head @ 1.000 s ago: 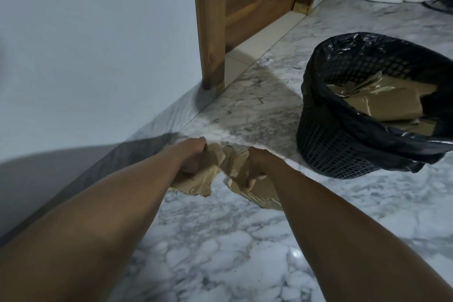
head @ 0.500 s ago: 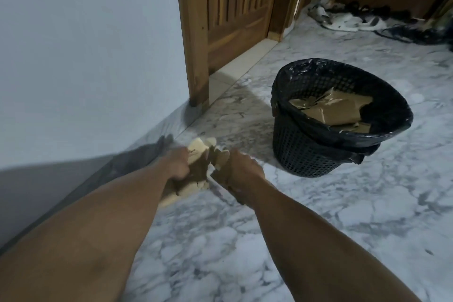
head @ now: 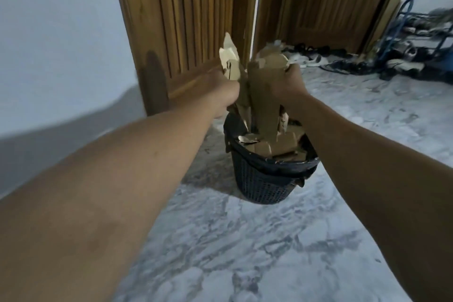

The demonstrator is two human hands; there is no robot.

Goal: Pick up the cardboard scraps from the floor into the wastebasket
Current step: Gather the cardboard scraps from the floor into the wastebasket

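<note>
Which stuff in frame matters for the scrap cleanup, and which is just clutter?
Job:
- left hand and right hand, both gripping cardboard scraps over the wastebasket
- more cardboard already inside it

Lying about:
- wooden doors
- shoes
- blue rack

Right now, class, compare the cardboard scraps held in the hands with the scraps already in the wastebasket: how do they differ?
The held scraps stand upright above the wastebasket; the binned scraps lie mostly flat inside it. The held scraps are gripped by the left hand and right hand; the binned scraps are untouched. Both are torn brown cardboard.
</note>
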